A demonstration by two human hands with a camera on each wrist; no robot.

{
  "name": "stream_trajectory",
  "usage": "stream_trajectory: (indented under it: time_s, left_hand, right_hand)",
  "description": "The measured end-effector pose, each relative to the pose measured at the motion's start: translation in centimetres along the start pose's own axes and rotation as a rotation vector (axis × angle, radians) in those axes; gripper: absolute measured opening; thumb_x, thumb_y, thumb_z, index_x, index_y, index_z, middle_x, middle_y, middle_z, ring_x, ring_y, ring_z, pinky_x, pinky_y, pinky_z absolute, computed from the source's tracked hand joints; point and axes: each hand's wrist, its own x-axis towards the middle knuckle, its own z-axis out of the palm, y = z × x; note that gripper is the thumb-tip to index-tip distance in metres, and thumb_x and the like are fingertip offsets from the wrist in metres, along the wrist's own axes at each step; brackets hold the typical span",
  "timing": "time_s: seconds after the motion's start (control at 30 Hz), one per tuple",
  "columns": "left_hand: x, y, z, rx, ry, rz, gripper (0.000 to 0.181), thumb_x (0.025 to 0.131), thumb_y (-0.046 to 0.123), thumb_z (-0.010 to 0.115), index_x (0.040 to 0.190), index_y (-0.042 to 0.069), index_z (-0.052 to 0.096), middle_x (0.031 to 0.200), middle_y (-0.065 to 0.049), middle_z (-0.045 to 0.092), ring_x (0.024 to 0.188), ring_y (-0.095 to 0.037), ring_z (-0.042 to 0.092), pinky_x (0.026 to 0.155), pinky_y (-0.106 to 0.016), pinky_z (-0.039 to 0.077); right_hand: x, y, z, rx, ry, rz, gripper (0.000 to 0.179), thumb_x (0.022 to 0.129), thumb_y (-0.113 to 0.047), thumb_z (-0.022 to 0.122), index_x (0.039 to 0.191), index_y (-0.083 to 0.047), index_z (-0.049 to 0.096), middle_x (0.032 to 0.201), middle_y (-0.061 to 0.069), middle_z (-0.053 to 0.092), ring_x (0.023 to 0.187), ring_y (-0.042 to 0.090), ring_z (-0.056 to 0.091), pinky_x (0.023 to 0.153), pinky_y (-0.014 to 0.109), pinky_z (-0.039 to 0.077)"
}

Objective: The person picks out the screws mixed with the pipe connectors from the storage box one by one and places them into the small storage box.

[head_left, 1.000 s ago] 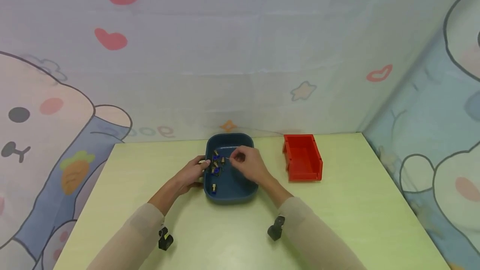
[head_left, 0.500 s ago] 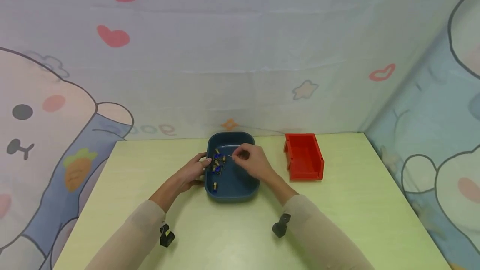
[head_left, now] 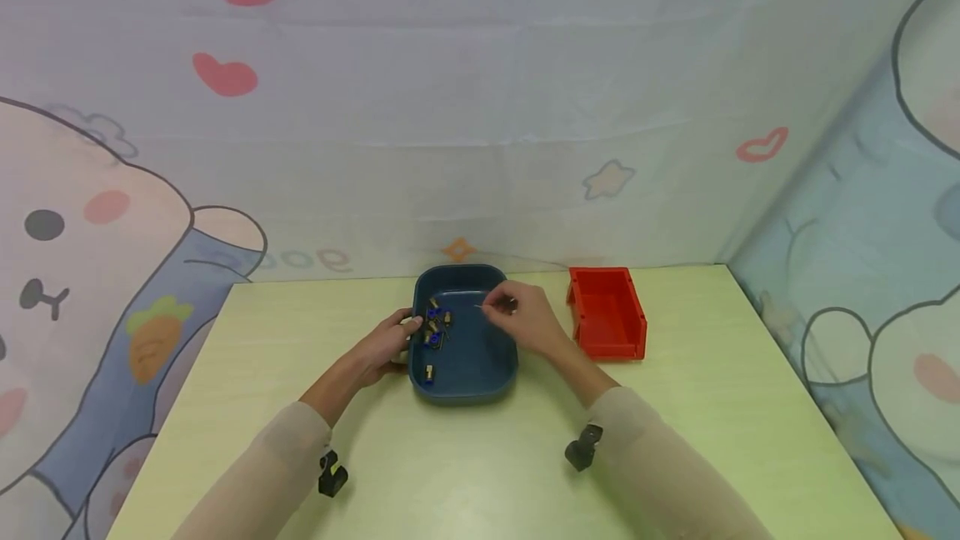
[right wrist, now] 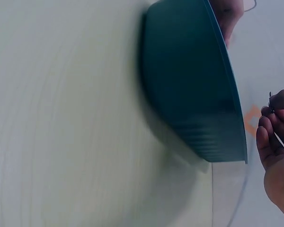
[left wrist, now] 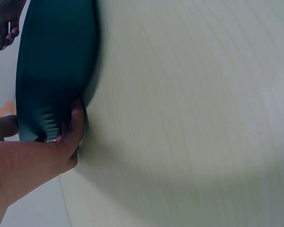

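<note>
A dark blue basin (head_left: 472,372) stands on the table with several small brass-and-blue fittings (head_left: 434,339) clustered along its left side. One more fitting (head_left: 429,373) lies apart near the front left corner. My left hand (head_left: 381,347) grips the basin's left wall, thumb at the rim and fingers outside below it. Over the basin's right rim, my right hand (head_left: 531,320) pinches a thin, short metal piece (right wrist: 270,96) between thumb and fingertips. It looks like a small screw or pin; I cannot tell which. Its tip points left, above the basin floor.
To the right of the basin sits a red open-front bin (head_left: 609,317) near the back of the table. The pale yellow table (head_left: 450,473) meets a printed cloth backdrop (head_left: 480,107) right behind both containers.
My right hand has lifted away from the fittings, moving right and slightly back with the thin metal piece in its fingertips. The left hand keeps its grip on the basin.
</note>
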Motion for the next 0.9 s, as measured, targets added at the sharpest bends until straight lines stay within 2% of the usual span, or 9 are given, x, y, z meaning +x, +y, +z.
stream_trajectory:
  time_s: [0.23,0.57,0.8,0.9]
  left_hand:
    - [0.0,-0.2,-0.2,-0.014,-0.010,0.015,0.058,0.116,0.033,0.043,0.167,0.012,0.025,0.162,-0.025,0.041,0.152,-0.046,0.036,0.106,-0.062,0.049]
    - [0.1,0.1,0.0,-0.020,-0.011,0.011,0.058,0.116,0.032,0.043,0.167,0.012,0.024,0.166,-0.024,0.034,0.155,-0.046,0.031,0.110,-0.065,0.044]
    - [-0.1,0.2,0.0,-0.021,-0.021,0.014,0.059,0.116,0.032,0.043,0.167,0.010,0.023,0.165,-0.025,0.035,0.155,-0.046,0.031,0.109,-0.065,0.045]
    - [-0.3,0.2,0.0,-0.026,-0.020,0.010,0.059,0.116,0.032,0.043,0.167,0.011,0.024,0.165,-0.025,0.036,0.154,-0.046,0.032,0.109,-0.064,0.046]
  right_hand:
    - [-0.3,0.1,-1.3,-0.021,0.011,0.004,0.005,0.097,-0.008,0.077,0.100,-0.004,0.076,0.092,0.001,0.073,0.083,0.017,0.066,0.080,0.031,0.060]
    - [-0.9,0.2,-3.6,-0.037,0.046,0.027,0.004,0.097,-0.007,0.078,0.100,-0.007,0.076,0.093,0.001,0.073,0.082,0.018,0.066,0.079,0.031,0.059]
    - [-1.5,0.5,-4.9,-0.037,0.046,0.055,0.005,0.098,-0.011,0.077,0.102,-0.014,0.076,0.095,-0.002,0.073,0.085,0.018,0.066,0.082,0.031,0.059]
    - [-1.6,0.6,-5.4,-0.047,0.050,0.042,0.004,0.098,-0.011,0.078,0.102,-0.012,0.076,0.094,-0.002,0.073,0.085,0.018,0.066,0.081,0.031,0.059]
